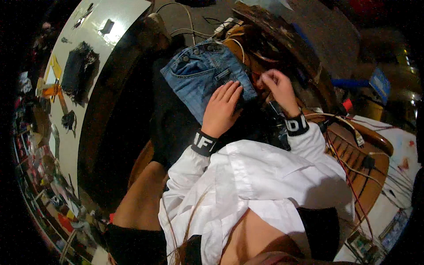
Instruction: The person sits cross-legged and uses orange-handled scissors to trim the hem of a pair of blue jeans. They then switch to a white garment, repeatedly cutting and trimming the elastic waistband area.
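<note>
A pair of blue denim jeans, folded into a bundle, lies over dark cloth in front of me. Metal buttons and a curved pocket edge show at its far end. My left hand rests flat on the denim, fingers stretched and side by side. To the right of the bundle, just off its edge, is my right hand. Its fingers are curled with thumb and forefinger close together; whatever may be between them is too small to make out. Both wrists have black cuffs on white sleeves.
A pale table on the left carries a black fringed item and an orange-yellow tool. Brown wooden chair slats with loose cables stand at right. White cables trail across the floor beyond the jeans.
</note>
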The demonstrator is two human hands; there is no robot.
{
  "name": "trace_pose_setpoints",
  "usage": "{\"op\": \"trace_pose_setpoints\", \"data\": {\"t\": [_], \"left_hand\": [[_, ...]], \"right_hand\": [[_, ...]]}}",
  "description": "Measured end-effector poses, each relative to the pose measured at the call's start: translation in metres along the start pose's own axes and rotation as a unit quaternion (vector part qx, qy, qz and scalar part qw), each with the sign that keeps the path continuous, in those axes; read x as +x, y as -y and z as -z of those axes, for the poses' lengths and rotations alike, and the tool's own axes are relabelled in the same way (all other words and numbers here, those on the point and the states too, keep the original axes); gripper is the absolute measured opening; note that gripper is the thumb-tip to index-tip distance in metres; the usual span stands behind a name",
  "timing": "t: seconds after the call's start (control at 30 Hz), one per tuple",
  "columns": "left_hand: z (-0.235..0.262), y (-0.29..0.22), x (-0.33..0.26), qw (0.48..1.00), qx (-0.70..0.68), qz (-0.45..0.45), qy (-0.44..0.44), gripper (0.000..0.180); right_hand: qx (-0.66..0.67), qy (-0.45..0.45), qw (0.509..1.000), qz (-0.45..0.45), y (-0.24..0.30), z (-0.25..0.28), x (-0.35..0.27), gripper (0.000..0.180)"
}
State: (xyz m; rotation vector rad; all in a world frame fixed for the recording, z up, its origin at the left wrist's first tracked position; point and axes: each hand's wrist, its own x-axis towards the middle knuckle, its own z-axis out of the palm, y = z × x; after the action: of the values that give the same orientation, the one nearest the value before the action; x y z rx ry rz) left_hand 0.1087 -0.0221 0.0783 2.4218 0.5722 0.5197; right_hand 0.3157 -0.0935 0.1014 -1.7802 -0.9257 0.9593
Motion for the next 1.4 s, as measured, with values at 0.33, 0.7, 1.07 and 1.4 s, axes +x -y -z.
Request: {"op": "trace_pose_setpoints", "data": {"t": [0.33,0.7,1.07,1.4], "left_hand": [[-0.01,0.004,-0.015,0.999,0.028,-0.041,-0.005,0.048],[-0.009,0.037,-0.053,0.915,-0.05,0.232,-0.325,0.067],[0.03,0.073,-0.062,0.776,-0.462,0.39,-0.18,0.053],[0.021,0.038,0.006,0.762,-0.617,0.168,-0.103,0.03]], "right_hand": [[0.197,0.1,0.971,-0.094,-0.097,-0.072,0.06,0.052],[0.045,0.019,0.99,-0.136,-0.084,-0.063,0.06,0.1],[0.278,0.21,0.928,-0.128,0.005,-0.039,0.032,0.075],[-0.295,-0.034,0.949,0.105,0.14,0.101,-0.028,0.037]]}}
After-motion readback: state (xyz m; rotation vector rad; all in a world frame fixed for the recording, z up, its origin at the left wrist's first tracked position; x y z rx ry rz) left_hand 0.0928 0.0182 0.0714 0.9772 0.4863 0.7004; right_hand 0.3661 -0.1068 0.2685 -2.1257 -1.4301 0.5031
